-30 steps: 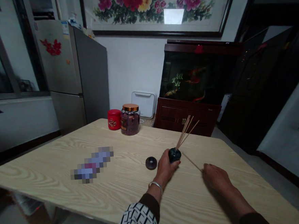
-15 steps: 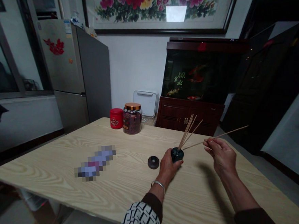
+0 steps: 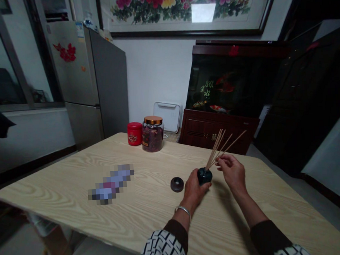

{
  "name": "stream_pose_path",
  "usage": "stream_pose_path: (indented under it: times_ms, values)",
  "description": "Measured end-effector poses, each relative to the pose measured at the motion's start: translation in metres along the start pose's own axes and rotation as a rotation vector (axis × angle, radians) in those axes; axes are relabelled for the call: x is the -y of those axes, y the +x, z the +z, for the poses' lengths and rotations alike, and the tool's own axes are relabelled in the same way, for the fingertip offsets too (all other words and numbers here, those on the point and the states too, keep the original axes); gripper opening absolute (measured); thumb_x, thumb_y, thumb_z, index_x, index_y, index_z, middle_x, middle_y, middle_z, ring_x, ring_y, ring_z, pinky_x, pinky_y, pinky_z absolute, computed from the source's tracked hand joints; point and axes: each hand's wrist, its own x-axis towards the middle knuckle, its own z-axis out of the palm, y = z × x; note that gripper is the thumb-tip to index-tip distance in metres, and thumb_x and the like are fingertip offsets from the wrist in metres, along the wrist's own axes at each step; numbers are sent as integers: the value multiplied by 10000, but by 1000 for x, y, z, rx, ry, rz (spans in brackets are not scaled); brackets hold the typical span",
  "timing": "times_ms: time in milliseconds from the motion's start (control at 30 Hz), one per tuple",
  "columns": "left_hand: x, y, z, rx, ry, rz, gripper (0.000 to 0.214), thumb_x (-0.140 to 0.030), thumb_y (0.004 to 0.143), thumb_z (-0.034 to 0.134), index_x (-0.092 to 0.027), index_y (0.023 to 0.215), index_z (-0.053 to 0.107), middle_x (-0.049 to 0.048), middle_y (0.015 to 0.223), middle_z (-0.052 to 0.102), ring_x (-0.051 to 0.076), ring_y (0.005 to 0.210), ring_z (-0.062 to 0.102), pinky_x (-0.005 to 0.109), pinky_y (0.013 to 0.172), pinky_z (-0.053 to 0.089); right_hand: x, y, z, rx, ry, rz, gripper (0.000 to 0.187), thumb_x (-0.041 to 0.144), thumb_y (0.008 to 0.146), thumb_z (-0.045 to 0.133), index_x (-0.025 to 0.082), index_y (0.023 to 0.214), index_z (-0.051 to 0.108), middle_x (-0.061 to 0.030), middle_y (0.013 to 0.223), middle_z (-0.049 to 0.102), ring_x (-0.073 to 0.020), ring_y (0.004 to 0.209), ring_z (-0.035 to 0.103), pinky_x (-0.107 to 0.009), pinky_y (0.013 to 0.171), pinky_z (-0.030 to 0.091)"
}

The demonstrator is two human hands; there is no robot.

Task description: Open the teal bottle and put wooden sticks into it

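Observation:
A small dark glass diffuser bottle stands on the wooden table, and my left hand is wrapped round its left side. Several thin reed sticks fan upward out of its neck. My right hand is closed in a pinch just right of the neck, with a slanting reed stick between thumb and forefinger. That stick's lower end is at the bottle's mouth; how deep it sits is too small to tell. Left of my left hand lies a dark ring-shaped cap.
A blurred-out bluish item lies on the table's left half. At the far edge stand a red canister and a clear jar with a copper-coloured lid. Beyond are a fridge, a white panel and a fish tank.
My right hand has moved left to the bottle's neck. The reed stick it holds has swung from nearly level to a steeper slant, its lower end now at the mouth. My left hand keeps its hold.

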Motion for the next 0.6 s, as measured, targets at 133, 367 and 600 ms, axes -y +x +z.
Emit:
stream_pose_path:
  times_ms: [133,367,600]
  values:
    - [0,0,-1,8,19,23,557,-317,718,721,-232,1213,480,44,1144,617,211,1046,571,280,865,423,-11,-5,8,85,-185,-9,318,481,740,632,171,810,639,-55,735,683,-199,671,645,-309,620,503]
    - [1,0,0,-3,6,25,547,-309,710,720,-232,1198,486,44,1122,629,213,1023,585,283,853,434,-35,-20,3,146,-253,41,417,506,733,615,171,982,607,-75,870,668,-208,766,633,-331,729,503]
    - [5,0,3,5,4,66,533,-214,748,631,-212,1252,459,83,1204,598,222,1101,568,315,932,436,-64,-40,11,321,-313,114,532,435,682,667,198,1143,545,-92,1102,658,-232,926,653,-349,819,507]
